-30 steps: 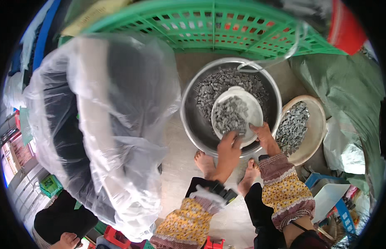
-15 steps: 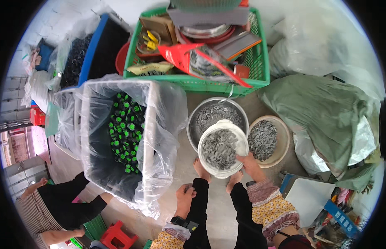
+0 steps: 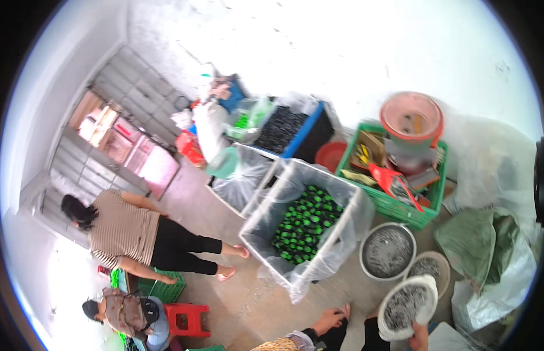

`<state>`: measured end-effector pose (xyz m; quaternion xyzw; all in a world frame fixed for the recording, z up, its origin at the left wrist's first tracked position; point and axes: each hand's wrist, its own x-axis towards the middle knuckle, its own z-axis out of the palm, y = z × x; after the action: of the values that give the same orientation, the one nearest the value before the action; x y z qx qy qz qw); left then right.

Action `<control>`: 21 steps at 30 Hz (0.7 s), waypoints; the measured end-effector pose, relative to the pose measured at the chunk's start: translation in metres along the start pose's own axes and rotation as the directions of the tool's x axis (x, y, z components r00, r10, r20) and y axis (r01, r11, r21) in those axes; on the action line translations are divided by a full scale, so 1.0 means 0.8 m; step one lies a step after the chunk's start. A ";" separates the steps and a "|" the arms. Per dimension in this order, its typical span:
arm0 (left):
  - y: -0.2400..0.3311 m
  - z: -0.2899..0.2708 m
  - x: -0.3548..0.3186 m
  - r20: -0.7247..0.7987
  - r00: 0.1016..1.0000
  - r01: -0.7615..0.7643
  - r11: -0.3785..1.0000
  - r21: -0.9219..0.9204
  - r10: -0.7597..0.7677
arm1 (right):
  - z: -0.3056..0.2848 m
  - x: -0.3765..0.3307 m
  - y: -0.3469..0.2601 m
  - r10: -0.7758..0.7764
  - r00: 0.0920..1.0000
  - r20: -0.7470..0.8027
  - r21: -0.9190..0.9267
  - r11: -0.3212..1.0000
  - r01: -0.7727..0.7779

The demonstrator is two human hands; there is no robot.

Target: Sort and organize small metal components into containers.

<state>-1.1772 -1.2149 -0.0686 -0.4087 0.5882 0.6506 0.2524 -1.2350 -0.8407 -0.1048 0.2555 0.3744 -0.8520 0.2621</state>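
Observation:
My right hand point(image 3: 420, 336) grips the lower rim of a white plastic basin point(image 3: 430, 285), which holds a heap of small grey pieces point(image 3: 405, 304). Bent fingers close up my left hand point(image 3: 329, 321) above my left leg; whatever may be in it is hidden. Just beyond the white basin, a round metal bowl point(image 3: 413, 240) and a beige basin point(image 3: 447, 268) hold similar grey pieces. Left of them, a white-rimmed bin point(image 3: 252, 217) lined with clear plastic contains many black-and-green round parts point(image 3: 310, 225).
A green crate point(image 3: 427, 217) full of odds and ends, with a pink bucket point(image 3: 411, 117), stands at the wall. A green cloth point(image 3: 478, 248) covers things at right. At left, one person point(image 3: 128, 225) stands and another point(image 3: 128, 310) sits near a red stool point(image 3: 188, 319).
My view has swung up and to the left, bringing the doorway and two people into fuller sight. My right hand still grips the white basin, now off the metal bowl's edge.

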 end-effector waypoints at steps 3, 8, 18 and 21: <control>-0.024 0.007 -0.014 0.074 0.997 -0.016 0.999 0.027 0.014 | -0.073 -0.081 0.021 -0.268 0.933 0.242 -0.798 0.491 0.348; -0.081 -0.024 -0.047 0.076 0.990 -0.114 0.993 -0.023 0.116 | -0.139 -0.139 0.132 -0.159 0.981 0.113 -0.700 0.688 0.192; -0.187 -0.055 -0.174 0.273 0.962 0.021 1.000 0.021 -0.026 | -0.025 -0.314 0.225 0.076 0.989 -0.125 0.104 0.993 -0.063; -0.178 -0.049 -0.217 0.279 0.958 -0.105 0.982 0.156 0.058 | -0.036 -0.340 0.261 0.057 0.991 -0.123 0.081 0.996 -0.047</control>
<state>-0.9596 -1.2011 -0.0036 -0.2673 0.6172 0.6585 0.3377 -0.8962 -0.8706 -0.0550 0.3279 0.3500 -0.8411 0.2501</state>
